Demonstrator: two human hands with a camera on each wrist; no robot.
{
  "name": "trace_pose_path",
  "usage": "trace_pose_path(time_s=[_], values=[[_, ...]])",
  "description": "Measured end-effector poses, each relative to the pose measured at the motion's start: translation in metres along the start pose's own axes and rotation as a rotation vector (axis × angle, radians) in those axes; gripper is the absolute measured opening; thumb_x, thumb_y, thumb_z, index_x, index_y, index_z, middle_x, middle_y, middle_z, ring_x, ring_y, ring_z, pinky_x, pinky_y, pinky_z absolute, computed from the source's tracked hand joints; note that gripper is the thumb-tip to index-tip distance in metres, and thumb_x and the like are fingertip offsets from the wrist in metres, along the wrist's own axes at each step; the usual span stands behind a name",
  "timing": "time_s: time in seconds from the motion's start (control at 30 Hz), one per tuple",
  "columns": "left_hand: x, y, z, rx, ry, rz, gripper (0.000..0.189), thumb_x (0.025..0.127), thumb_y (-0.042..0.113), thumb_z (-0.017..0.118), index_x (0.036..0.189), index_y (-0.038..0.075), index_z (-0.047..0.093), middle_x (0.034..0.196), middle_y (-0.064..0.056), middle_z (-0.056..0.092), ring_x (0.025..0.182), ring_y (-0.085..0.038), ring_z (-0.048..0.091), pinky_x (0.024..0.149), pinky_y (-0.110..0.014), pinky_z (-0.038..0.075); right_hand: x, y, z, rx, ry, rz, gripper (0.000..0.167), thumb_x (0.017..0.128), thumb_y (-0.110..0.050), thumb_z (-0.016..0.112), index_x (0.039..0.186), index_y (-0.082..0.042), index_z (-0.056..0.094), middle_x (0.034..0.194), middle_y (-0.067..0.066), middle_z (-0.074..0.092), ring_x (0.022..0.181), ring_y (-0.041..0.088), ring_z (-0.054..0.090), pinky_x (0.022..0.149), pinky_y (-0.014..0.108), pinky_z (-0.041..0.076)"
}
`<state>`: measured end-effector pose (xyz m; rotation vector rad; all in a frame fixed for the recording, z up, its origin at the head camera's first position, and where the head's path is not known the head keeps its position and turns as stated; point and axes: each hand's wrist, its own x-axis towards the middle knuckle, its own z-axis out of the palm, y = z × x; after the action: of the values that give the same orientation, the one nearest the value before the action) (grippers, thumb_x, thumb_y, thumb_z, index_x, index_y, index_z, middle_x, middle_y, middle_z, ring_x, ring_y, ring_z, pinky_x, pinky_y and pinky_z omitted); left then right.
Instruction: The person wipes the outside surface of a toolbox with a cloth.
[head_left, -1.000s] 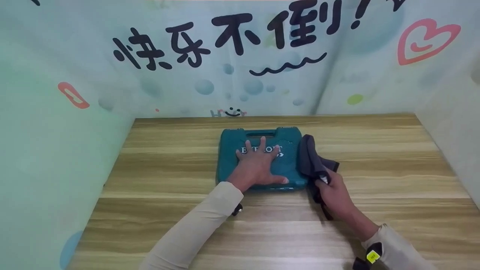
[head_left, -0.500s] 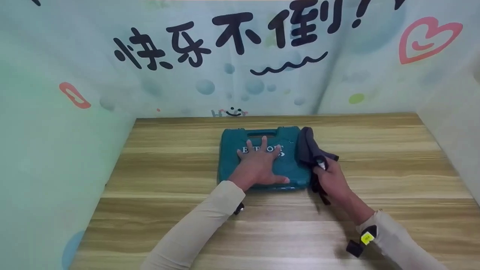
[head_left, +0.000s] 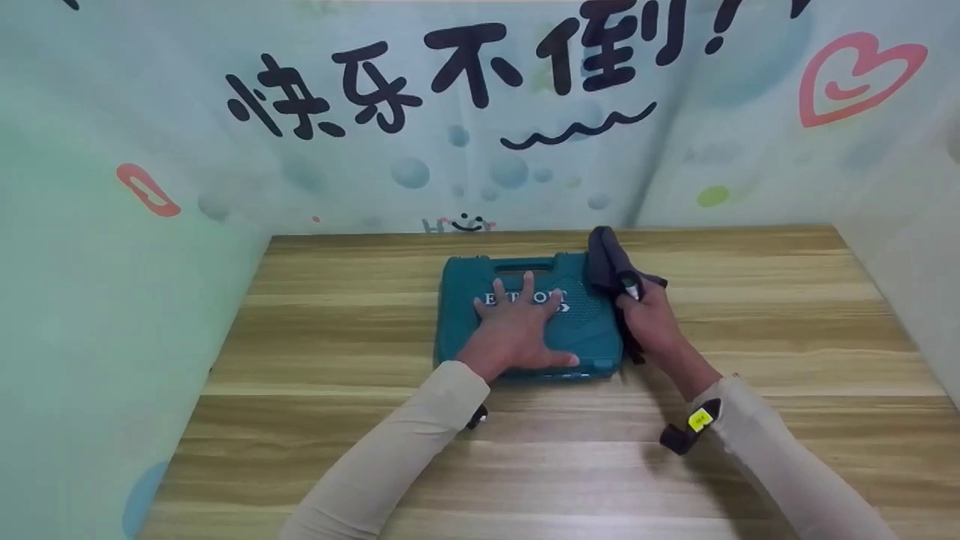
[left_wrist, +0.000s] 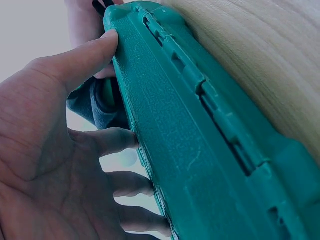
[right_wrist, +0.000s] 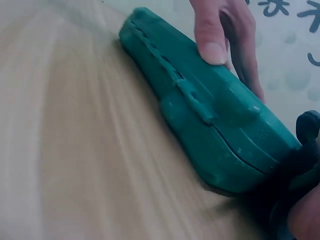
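Note:
A teal plastic carrying case [head_left: 585, 322] with white lettering lies flat on the wooden table, its handle on the far side. My left hand [head_left: 514, 330] rests on the lid with fingers spread and straight. In the left wrist view the fingertips touch the lid of the case [left_wrist: 170, 125]. My right hand [head_left: 651, 322] grips a bunched dark grey cloth [head_left: 609, 259] at the case's right side. The cloth overlaps the far right corner of the case in the head view. At the right edge of the right wrist view, part of the cloth [right_wrist: 305, 160] shows dark and blurred.
The wooden table [head_left: 337, 322] runs back to a printed wall curtain [head_left: 337, 180] with dark characters. Pale walls stand at left and right. A black strap with a yellow tag [head_left: 700, 420] is on the right wrist.
My right hand and the cloth have moved away from me along the case's right side, towards its far corner. The left hand and the case stay in place.

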<state>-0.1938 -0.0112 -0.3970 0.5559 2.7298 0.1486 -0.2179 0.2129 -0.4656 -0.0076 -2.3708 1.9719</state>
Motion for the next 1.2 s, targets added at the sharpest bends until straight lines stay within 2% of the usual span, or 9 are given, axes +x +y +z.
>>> trace_pose_path(time_s=[0.17, 0.3, 0.43, 0.57, 0.73, 0.9, 1.1, 1.2], values=[[0.0, 0.002, 0.001, 0.001, 0.003, 0.007, 0.103, 0.082, 0.08, 0.06, 0.164, 0.032, 0.019, 0.169, -0.014, 0.004, 0.147, -0.054, 0.008, 0.107, -0.074, 0.02, 0.004, 0.002, -0.001, -0.012, 0.005, -0.027, 0.043, 0.088, 0.013, 0.045, 0.129, 0.014, 0.056, 0.114, 0.021, 0.053, 0.101, 0.028, 0.047, 0.09, 0.029, 0.036], [0.0, 0.004, 0.001, -0.002, 0.006, 0.007, 0.103, 0.082, 0.081, 0.059, 0.164, 0.033, 0.019, 0.169, -0.013, 0.004, 0.147, -0.054, 0.007, 0.108, -0.074, 0.018, -0.001, 0.005, -0.002, 0.011, 0.005, -0.035, 0.042, 0.089, 0.014, 0.044, 0.13, 0.013, 0.057, 0.116, 0.021, 0.053, 0.102, 0.028, 0.047, 0.091, 0.029, 0.035], [0.0, 0.003, 0.002, -0.023, 0.004, 0.011, 0.103, 0.083, 0.08, 0.059, 0.164, 0.033, 0.018, 0.169, -0.012, 0.002, 0.147, -0.053, 0.004, 0.109, -0.073, 0.015, -0.011, 0.009, -0.002, 0.005, 0.014, -0.061, 0.036, 0.09, 0.014, 0.044, 0.123, 0.014, 0.058, 0.11, 0.02, 0.052, 0.101, 0.027, 0.046, 0.091, 0.028, 0.036], [0.0, 0.0, 0.003, -0.027, 0.014, -0.002, 0.102, 0.083, 0.08, 0.059, 0.164, 0.033, 0.018, 0.169, -0.012, 0.002, 0.147, -0.053, 0.004, 0.109, -0.073, 0.015, -0.023, 0.01, -0.001, -0.014, 0.004, -0.091, 0.035, 0.089, 0.016, 0.045, 0.121, 0.014, 0.06, 0.11, 0.018, 0.053, 0.103, 0.026, 0.046, 0.095, 0.026, 0.036], [0.001, -0.002, 0.003, -0.027, 0.03, -0.014, 0.102, 0.082, 0.081, 0.058, 0.164, 0.033, 0.019, 0.169, -0.013, 0.003, 0.147, -0.054, 0.004, 0.108, -0.074, 0.016, -0.042, 0.009, 0.001, -0.075, 0.015, -0.13, 0.034, 0.088, 0.017, 0.046, 0.117, 0.012, 0.063, 0.104, 0.017, 0.054, 0.097, 0.027, 0.048, 0.089, 0.026, 0.038], [0.002, -0.001, 0.004, -0.031, 0.035, -0.014, 0.102, 0.083, 0.08, 0.058, 0.164, 0.033, 0.019, 0.169, -0.013, 0.003, 0.147, -0.054, 0.005, 0.109, -0.073, 0.015, -0.064, 0.011, 0.003, -0.003, 0.028, -0.129, 0.046, 0.088, 0.019, 0.044, 0.13, 0.01, 0.061, 0.114, 0.016, 0.056, 0.103, 0.025, 0.048, 0.093, 0.024, 0.038], [0.001, 0.0, 0.006, -0.031, 0.036, -0.021, 0.1, 0.085, 0.078, 0.058, 0.164, 0.032, 0.018, 0.169, -0.013, 0.002, 0.147, -0.053, 0.004, 0.109, -0.073, 0.015, -0.091, 0.011, 0.007, -0.028, 0.011, -0.177, 0.059, 0.088, 0.022, 0.042, 0.143, 0.006, 0.053, 0.135, 0.014, 0.057, 0.116, 0.02, 0.047, 0.103, 0.023, 0.035], [0.0, 0.001, 0.006, -0.031, 0.041, -0.025, 0.1, 0.085, 0.077, 0.058, 0.164, 0.032, 0.018, 0.169, -0.013, 0.002, 0.147, -0.053, 0.004, 0.109, -0.074, 0.015, -0.1, 0.008, 0.009, -0.024, 0.007, -0.173, 0.058, 0.09, 0.021, 0.042, 0.145, 0.004, 0.052, 0.132, 0.014, 0.057, 0.115, 0.021, 0.049, 0.099, 0.023, 0.037]])
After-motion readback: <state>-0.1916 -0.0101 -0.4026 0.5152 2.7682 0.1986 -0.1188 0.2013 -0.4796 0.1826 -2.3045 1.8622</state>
